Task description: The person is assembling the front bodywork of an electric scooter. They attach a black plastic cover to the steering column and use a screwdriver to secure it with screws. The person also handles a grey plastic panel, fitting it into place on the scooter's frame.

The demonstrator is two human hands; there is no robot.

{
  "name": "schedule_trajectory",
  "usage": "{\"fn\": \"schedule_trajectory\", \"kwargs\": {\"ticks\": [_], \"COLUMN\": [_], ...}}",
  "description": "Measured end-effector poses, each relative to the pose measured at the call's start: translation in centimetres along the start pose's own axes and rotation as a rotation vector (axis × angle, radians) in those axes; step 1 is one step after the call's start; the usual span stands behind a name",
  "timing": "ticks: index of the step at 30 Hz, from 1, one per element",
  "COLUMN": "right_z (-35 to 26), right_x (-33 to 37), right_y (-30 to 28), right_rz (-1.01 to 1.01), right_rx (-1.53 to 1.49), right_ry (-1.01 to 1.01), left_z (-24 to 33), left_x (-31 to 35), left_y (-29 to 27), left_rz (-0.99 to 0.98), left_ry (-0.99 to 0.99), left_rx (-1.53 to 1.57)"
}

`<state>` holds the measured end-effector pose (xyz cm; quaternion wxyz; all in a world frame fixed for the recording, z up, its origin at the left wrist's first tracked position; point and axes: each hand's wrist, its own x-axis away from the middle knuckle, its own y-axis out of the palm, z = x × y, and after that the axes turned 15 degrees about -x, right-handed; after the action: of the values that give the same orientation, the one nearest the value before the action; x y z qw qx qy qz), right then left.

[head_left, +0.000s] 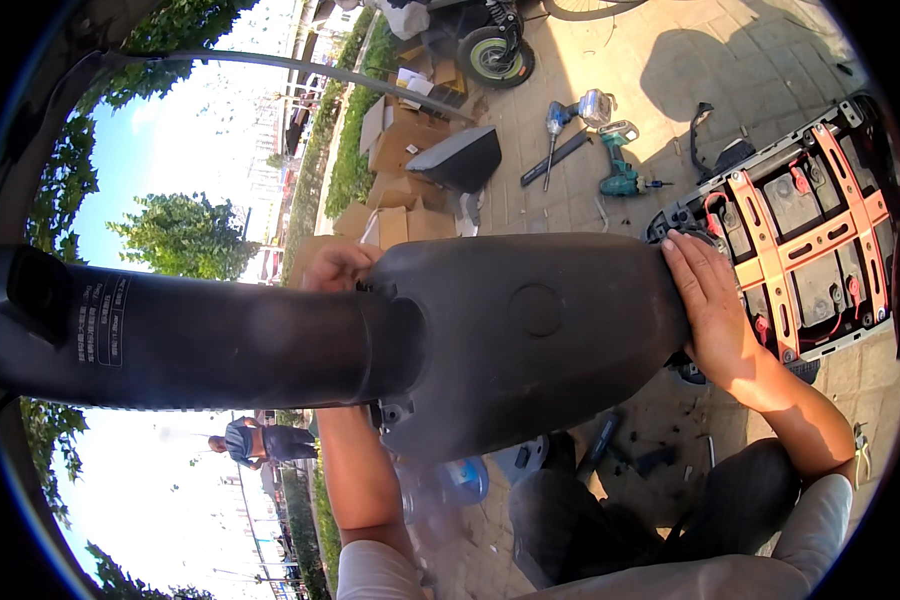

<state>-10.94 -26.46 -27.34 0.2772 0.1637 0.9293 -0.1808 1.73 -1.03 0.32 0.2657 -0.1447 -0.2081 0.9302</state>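
A large black plastic cover [530, 340] with a faint round mark fills the middle of the view. It meets a thick black column [220, 335] that runs off to the left. My right hand [708, 300] grips the cover's right end, fingers over the top edge and thumb hidden. Passing behind the column, my left arm comes out at the far side. There my left hand [338, 265] is closed at the cover's far left corner, its fingers curled and partly hidden. Just past my right hand lies an open vehicle deck with orange metal brackets [765, 235] over dark battery blocks [795, 205].
Beyond the cover, a blue power driver [560, 118] and a teal drill [622, 175] lie on the paving. Cardboard boxes [405, 140] and a grey-black panel [460, 160] stand near a small wheel [495, 60]. Pliers [862, 455] lie at right. A person [260, 442] stands in the distance.
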Motion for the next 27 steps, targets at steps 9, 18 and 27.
{"fn": "schedule_trajectory", "kwargs": {"ticks": [9, 18, 27], "right_z": [0.3, -9.7, -14.9], "right_x": [-0.6, -8.5, -9.8], "right_y": [-1.1, -8.5, 2.4], "right_rz": [-0.196, -0.422, -0.168], "right_rx": [0.129, -0.225, -0.150], "right_ry": [-0.065, -0.417, -0.348], "left_z": [1.4, -2.0, -1.3], "left_x": [-0.4, -0.4, 0.3], "left_y": [-0.2, -1.6, -0.4], "left_rz": [0.062, -0.012, -0.066], "left_ry": [-0.447, -0.174, 0.069], "left_rx": [-0.018, -0.120, -0.064]}}
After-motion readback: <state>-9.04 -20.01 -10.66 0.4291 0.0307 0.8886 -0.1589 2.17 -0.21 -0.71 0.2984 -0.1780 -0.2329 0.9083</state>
